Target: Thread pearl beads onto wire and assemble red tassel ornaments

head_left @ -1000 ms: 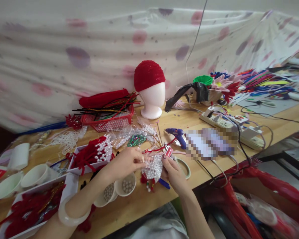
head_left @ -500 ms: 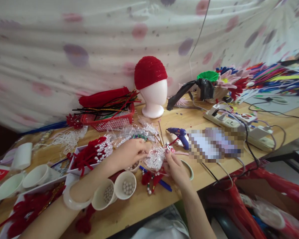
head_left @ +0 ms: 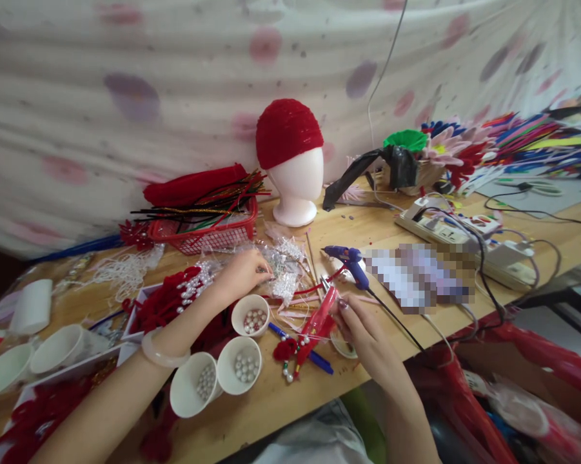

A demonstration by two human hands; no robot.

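Note:
My left hand (head_left: pixel 244 275) reaches over clear plastic bags of beads (head_left: pixel 289 278), its thumb and fingertips pinched together at the near-left bag; what they hold is unclear. My right hand (head_left: pixel 365 328) hovers beside red-handled pliers (head_left: pixel 323 310), thumb and index finger closed; anything between them is too small to make out. Under the pliers' handles lies a red ornament (head_left: pixel 286 350) with pearl and green beads, next to a blue pen (head_left: pixel 320 362). Three paper cups with beads stand near my left wrist: one with mixed beads (head_left: pixel 250 316), two with pearly beads (head_left: pixel 239 366) (head_left: pixel 194 385).
A blue glue gun (head_left: pixel 351 264) and its cable lie right of the pliers. Behind stands a white mannequin head (head_left: pixel 300 187) in a red cap (head_left: pixel 289 133). A red basket (head_left: pixel 207 236) holds stems. Power strips (head_left: pixel 469 248) with cords run along the right.
The bag of pearly beads has gone from between my hands to the pile at the back left. My left hand has moved left, my right hand slightly right and down. The view has shifted slightly.

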